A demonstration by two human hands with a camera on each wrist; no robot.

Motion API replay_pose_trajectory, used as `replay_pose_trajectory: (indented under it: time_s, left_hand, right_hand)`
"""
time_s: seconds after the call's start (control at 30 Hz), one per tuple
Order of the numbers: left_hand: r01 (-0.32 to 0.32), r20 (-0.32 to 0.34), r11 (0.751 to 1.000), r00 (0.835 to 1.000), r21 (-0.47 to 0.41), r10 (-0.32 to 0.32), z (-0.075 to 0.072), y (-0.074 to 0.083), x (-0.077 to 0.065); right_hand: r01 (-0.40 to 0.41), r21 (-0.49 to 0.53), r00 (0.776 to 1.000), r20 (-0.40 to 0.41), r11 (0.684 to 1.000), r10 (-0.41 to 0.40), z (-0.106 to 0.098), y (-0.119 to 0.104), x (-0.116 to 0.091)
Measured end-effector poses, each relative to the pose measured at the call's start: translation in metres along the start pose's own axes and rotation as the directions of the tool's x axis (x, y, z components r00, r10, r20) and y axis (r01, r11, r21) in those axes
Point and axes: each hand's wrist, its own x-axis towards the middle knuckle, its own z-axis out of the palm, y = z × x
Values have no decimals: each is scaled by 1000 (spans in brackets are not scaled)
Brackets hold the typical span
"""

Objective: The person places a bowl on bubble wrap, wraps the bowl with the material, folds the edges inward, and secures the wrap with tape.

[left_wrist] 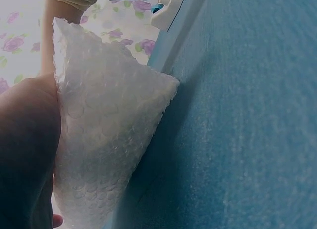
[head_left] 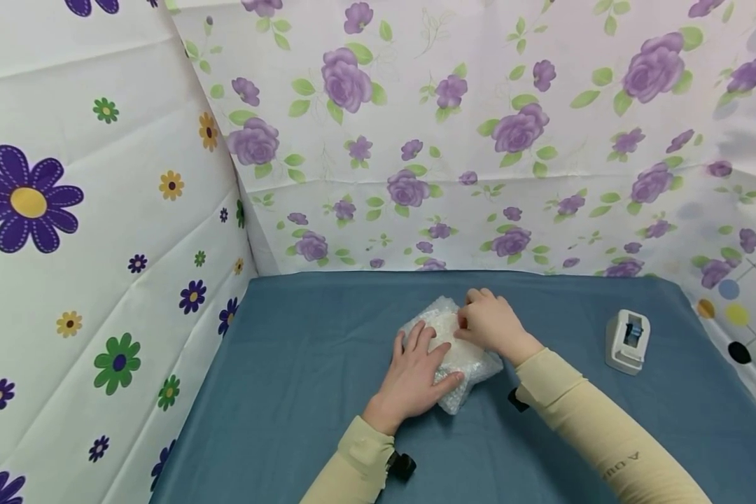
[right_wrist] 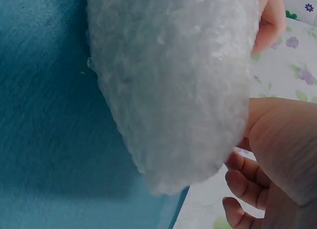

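Observation:
A bubble-wrapped package (head_left: 439,323) lies on the blue cloth, its clear wrap folded over something pale with pointed corners sticking out. My left hand (head_left: 414,374) rests on its near left side with the fingers spread. At the upper right of the package, my right hand (head_left: 488,323) has thumb and index finger pinched together at the wrap, the other fingers curled. In the left wrist view the bubble wrap (left_wrist: 104,105) stands up beside the palm. The right wrist view shows the bubble wrap (right_wrist: 173,90) bulging close in front of the right thumb and fingers.
A white tape dispenser (head_left: 628,341) with a blue part inside stands on the right of the blue tablecloth (head_left: 302,364). Flowered sheets (head_left: 416,140) hang behind the table and along the left side. A dotted sheet (head_left: 750,308) borders the right.

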Motion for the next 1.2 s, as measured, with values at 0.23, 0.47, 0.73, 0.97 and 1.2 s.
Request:
replay_pose_trajectory:
  time_s: [0.23,0.47,0.73,0.97,1.2]
  left_hand:
    - [-1,-10,1000,1000,11,1,-2,1,-1]
    - [14,-16,998,1000,63,-13,0,2,1]
    - [10,-42,996,999,87,-6,4,2,2]
    - [7,-42,997,999,71,-4,5,4,3]
    - [11,-49,999,999,51,-9,4,4,3]
  right_hand:
    - [-50,-45,999,6,998,51,7,-3,1]
    - [-115,-15,993,-7,993,115,15,-3,-4]
    - [-276,204,960,112,939,257,10,1,-6]
    - [-362,278,927,206,890,313,12,4,-4]
    - [-365,227,927,181,903,329,20,2,-2]
